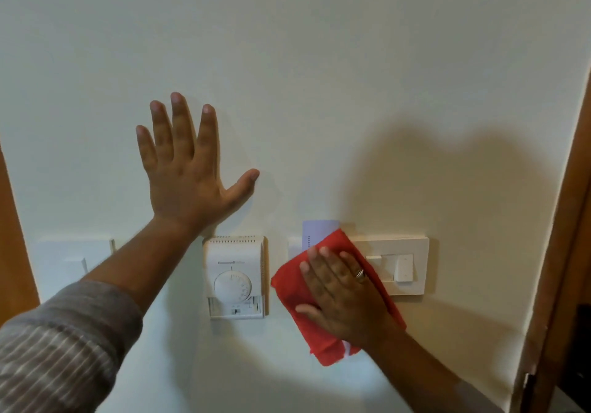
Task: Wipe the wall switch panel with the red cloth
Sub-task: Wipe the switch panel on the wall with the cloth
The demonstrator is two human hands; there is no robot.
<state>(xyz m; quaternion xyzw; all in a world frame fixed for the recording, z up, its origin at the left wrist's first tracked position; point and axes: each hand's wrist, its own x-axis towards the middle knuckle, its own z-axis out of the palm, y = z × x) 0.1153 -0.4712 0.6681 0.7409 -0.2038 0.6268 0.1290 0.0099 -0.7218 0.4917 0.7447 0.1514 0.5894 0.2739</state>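
A white wall switch panel (406,264) is mounted on the cream wall at the lower right, with a rocker switch visible on its right part. A red cloth (287,288) lies flat over the panel's left part. My right hand (342,294) presses the cloth against the wall with fingers spread, a ring on one finger. A pale card (318,230) sticks up behind the cloth's top edge. My left hand (188,169) rests flat on the bare wall, fingers spread, above and left of the panel, holding nothing.
A white thermostat (236,276) with a round dial hangs between my two arms. Another white plate (73,262) sits at the far left. Brown wooden door frames (563,252) border the wall on the right and on the left edge.
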